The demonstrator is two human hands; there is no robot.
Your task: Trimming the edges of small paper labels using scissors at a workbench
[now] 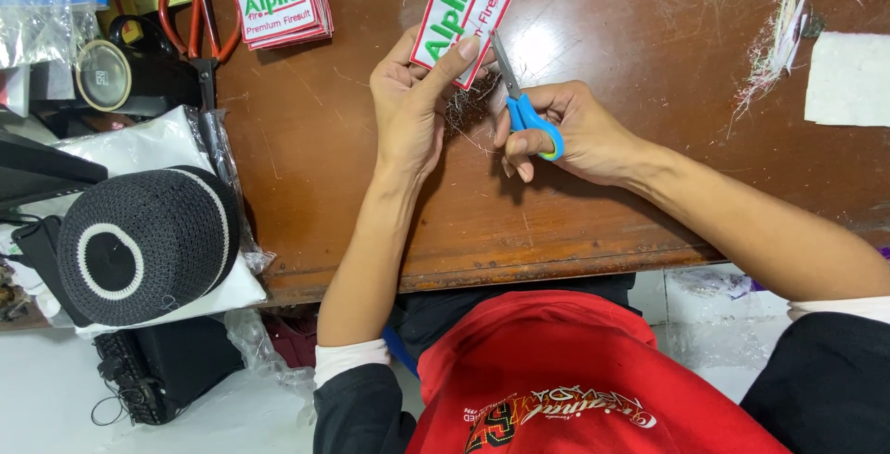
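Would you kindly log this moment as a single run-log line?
left hand: holds embroidered patch | right hand: blue-handled scissors trimming patch edge | wooden table: patch stack

Both forearms reach forward, sleeves pushed up. The left hand (408,102) is raised, thumb and fingers pinched together. The right hand (579,134) lies beside it, fingers curled closed, knuckles up.

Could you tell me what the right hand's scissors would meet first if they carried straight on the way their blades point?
The right hand aims the blue-handled scissors up toward the embroidered patch held by the left hand. They would likely meet the patch's lower edge first, near the left thumb, though depth is unclear.
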